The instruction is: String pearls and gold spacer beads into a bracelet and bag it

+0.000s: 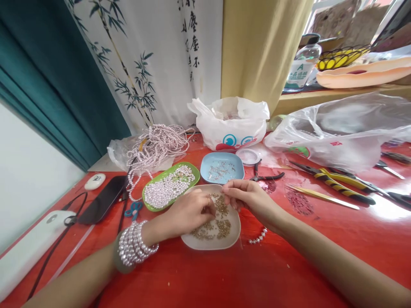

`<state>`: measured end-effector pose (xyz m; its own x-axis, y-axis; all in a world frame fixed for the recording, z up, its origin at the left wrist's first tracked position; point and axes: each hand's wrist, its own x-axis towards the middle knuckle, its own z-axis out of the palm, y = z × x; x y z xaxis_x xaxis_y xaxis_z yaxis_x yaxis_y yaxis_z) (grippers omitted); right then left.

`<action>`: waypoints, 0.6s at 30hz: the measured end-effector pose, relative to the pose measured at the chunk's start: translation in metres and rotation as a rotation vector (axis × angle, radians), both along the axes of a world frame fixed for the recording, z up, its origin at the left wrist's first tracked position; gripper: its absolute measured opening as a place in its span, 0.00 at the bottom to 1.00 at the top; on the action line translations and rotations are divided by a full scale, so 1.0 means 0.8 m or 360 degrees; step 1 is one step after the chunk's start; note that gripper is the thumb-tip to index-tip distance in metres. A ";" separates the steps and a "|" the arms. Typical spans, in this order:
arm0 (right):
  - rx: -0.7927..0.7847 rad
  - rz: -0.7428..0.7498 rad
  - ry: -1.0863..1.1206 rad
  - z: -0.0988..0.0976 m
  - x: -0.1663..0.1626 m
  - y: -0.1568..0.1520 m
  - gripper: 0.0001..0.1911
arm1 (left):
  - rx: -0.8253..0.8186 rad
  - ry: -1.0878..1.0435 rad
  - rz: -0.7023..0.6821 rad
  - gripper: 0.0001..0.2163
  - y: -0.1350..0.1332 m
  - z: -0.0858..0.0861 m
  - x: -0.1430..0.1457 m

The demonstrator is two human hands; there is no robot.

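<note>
Above the cream tray point(208, 244), midway along the red tabletop point(205, 278), the person's two hands are close together. The left hand point(189, 211) is curled over the gold beads point(223, 229), which lie in loose patches on the tray; whether it grips one cannot be told. The right hand point(252, 194) hangs by the tray's far right rim, fingertips drawn together, anything between them too small to make out.

Such small round beads could slip from a pinch and roll, or scatter if a knuckle caught the low rim. A drop of the right forearm could brush the short silver strand point(257, 236) just right of the tray. The pearl bracelets point(133, 244) on the left wrist could knock the green tray point(154, 208) and spill its pearl beads point(167, 190).

Room looks tight on the far side, with the blue tray point(221, 155) and small black pliers point(269, 176) near the fingers. The widest stretch for moving is the tabletop between the forearms, on the person's side.
</note>
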<state>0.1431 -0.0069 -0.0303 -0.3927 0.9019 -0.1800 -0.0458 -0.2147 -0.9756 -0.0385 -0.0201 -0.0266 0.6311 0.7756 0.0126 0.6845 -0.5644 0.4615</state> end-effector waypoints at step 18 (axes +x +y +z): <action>0.0376 -0.0037 -0.0235 0.008 -0.011 -0.025 0.06 | -0.1278 -0.1582 0.0574 0.07 0.010 -0.001 -0.003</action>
